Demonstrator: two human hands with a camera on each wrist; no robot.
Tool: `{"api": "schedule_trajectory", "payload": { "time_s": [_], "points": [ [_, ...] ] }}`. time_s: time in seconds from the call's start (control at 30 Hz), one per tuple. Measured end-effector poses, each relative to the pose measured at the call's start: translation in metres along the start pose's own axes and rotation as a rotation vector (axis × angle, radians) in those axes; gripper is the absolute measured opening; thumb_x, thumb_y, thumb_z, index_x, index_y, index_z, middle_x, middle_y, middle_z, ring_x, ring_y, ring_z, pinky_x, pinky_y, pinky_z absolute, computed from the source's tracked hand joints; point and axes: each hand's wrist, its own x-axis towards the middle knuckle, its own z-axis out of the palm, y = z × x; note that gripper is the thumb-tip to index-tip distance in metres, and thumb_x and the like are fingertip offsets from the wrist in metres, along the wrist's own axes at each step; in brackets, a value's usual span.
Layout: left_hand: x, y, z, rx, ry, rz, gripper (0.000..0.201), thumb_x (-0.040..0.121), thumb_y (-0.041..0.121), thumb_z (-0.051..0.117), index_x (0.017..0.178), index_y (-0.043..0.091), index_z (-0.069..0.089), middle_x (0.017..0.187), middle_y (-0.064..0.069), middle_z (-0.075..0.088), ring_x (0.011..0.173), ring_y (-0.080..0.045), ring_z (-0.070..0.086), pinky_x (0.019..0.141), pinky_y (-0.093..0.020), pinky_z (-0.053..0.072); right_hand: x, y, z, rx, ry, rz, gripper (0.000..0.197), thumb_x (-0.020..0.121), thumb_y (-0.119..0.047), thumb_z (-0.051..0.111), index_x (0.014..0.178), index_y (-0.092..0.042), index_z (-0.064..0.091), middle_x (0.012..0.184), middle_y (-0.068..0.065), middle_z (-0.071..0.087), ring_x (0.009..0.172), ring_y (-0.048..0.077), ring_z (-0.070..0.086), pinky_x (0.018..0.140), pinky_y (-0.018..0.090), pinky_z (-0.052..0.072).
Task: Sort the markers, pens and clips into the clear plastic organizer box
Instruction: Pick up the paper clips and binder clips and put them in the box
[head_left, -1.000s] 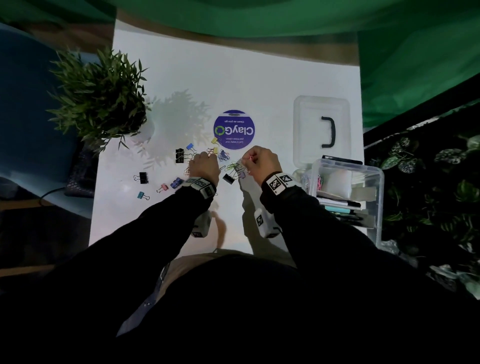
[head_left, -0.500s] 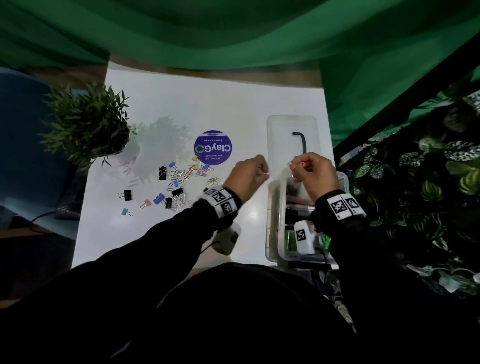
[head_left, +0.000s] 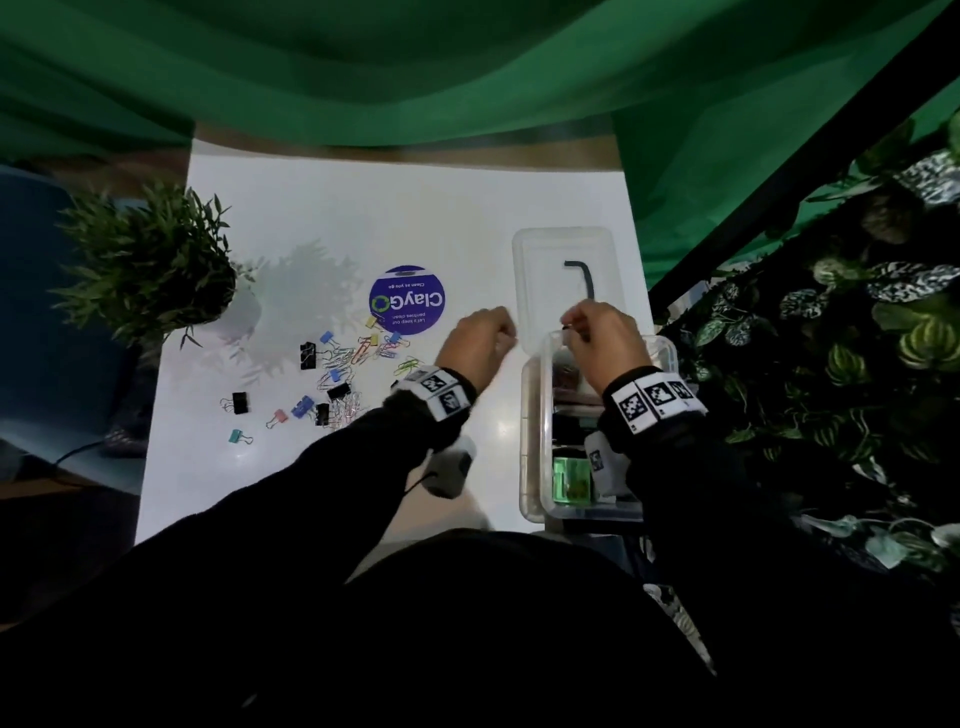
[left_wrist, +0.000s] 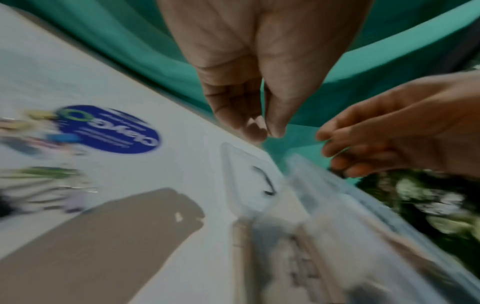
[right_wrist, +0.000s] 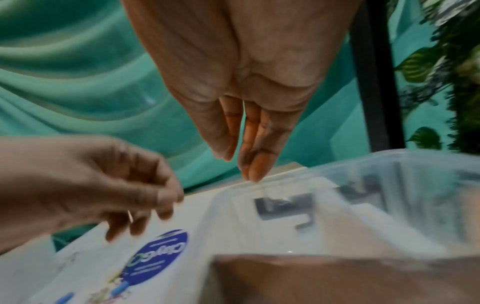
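The clear organizer box (head_left: 543, 395) stands at the table's right edge, with dark pens and a green item (head_left: 569, 480) inside. My right hand (head_left: 569, 325) hovers over its far end. In the right wrist view its fingers (right_wrist: 252, 170) point straight down over the box rim (right_wrist: 337, 164), with a faint thin wire just below them. My left hand (head_left: 511, 338) is raised left of the box, thumb pressed to forefinger (right_wrist: 166, 199), seemingly pinching a thin paper clip. Several coloured paper clips and binder clips (head_left: 343, 364) lie scattered mid-left.
The box's clear lid (head_left: 566, 249) with a black handle lies beyond the box. A round purple sticker (head_left: 408, 300) sits mid-table. A potted plant (head_left: 150, 260) stands at the left edge. Green cloth hangs behind, and foliage fills the right.
Both hands left the clip pile and moved right to the box. The right hand now sits over the box's far end, and its pinch has loosened.
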Motion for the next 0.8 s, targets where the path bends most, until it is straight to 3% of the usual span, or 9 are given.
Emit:
{"api": "schedule_trajectory", "payload": {
  "time_s": [0.13, 0.23, 0.33, 0.43, 0.5, 0.6, 0.73, 0.8],
  "points": [
    [-0.002, -0.081, -0.036, 0.102, 0.012, -0.264, 0.007, 0.088, 0.008, 0.055, 0.089, 0.01, 0.061, 0.093, -0.007, 0.063, 0.078, -0.021, 0.06, 0.063, -0.026, 0.047, 0.008, -0.05, 0.04, 0.013, -0.139, -0.11, 0.015, 0.091, -0.014, 0.059, 0.106, -0.012, 0.064, 0.102, 0.005, 0.062, 0.084, 0.015, 0.059, 0.077, 0.024, 0.047],
    [-0.004, -0.133, -0.059, 0.262, 0.013, -0.389, 0.018, 0.084, 0.016, 0.065, 0.1, 0.008, 0.06, 0.109, -0.017, 0.055, 0.095, -0.033, 0.057, 0.081, -0.038, 0.049, 0.011, -0.082, 0.085, -0.023, -0.259, -0.144, 0.016, 0.091, -0.016, 0.058, 0.106, -0.013, 0.063, 0.105, 0.007, 0.061, 0.091, 0.019, 0.058, 0.084, 0.03, 0.049],
    [-0.009, -0.164, -0.071, 0.371, 0.006, -0.452, 0.039, 0.079, 0.021, 0.072, 0.111, 0.007, 0.057, 0.117, -0.02, 0.048, 0.107, -0.038, 0.051, 0.088, -0.043, 0.046, 0.016, -0.101, 0.13, -0.127, -0.407, -0.126, 0.021, 0.091, -0.02, 0.057, 0.109, -0.011, 0.062, 0.111, 0.011, 0.06, 0.102, 0.028, 0.058, 0.088, 0.038, 0.049],
    [-0.014, -0.18, -0.071, 0.413, -0.05, -0.416, 0.042, 0.076, 0.022, 0.073, 0.109, 0.003, 0.055, 0.114, -0.021, 0.05, 0.103, -0.04, 0.052, 0.086, -0.045, 0.046, 0.023, -0.108, 0.164, -0.238, -0.472, -0.096, 0.028, 0.092, -0.027, 0.056, 0.113, -0.01, 0.058, 0.113, 0.012, 0.057, 0.104, 0.032, 0.057, 0.083, 0.039, 0.048],
    [-0.017, -0.188, -0.067, 0.405, -0.044, -0.326, 0.034, 0.07, 0.013, 0.077, 0.095, 0.0, 0.058, 0.099, -0.024, 0.055, 0.089, -0.041, 0.056, 0.074, -0.046, 0.049, 0.032, -0.112, 0.181, -0.295, -0.469, -0.107, 0.031, 0.092, -0.027, 0.056, 0.117, -0.01, 0.055, 0.116, 0.012, 0.054, 0.107, 0.032, 0.056, 0.082, 0.039, 0.047],
    [-0.02, -0.203, -0.059, 0.324, -0.109, -0.3, 0.027, 0.06, 0.002, 0.08, 0.076, -0.001, 0.058, 0.076, -0.025, 0.056, 0.066, -0.041, 0.058, 0.056, -0.042, 0.051, 0.042, -0.117, 0.202, -0.375, -0.48, -0.135, 0.037, 0.09, -0.022, 0.058, 0.123, -0.008, 0.051, 0.121, 0.013, 0.05, 0.113, 0.032, 0.05, 0.084, 0.042, 0.048],
    [-0.015, -0.211, -0.059, 0.366, -0.179, -0.233, 0.019, 0.06, -0.01, 0.067, 0.069, -0.002, 0.053, 0.063, -0.022, 0.053, 0.052, -0.037, 0.056, 0.043, -0.034, 0.046, 0.05, -0.12, 0.215, -0.468, -0.509, -0.214, 0.04, 0.086, -0.014, 0.061, 0.124, -0.005, 0.05, 0.124, 0.014, 0.05, 0.118, 0.031, 0.048, 0.085, 0.042, 0.049],
    [-0.017, -0.2, -0.07, 0.376, -0.171, -0.211, 0.014, 0.066, -0.012, 0.061, 0.076, -0.005, 0.055, 0.07, -0.026, 0.055, 0.058, -0.039, 0.058, 0.047, -0.038, 0.045, 0.053, -0.122, 0.217, -0.493, -0.541, -0.224, 0.041, 0.083, -0.01, 0.064, 0.122, -0.004, 0.052, 0.121, 0.015, 0.051, 0.115, 0.032, 0.051, 0.086, 0.042, 0.049]
  ]
}}
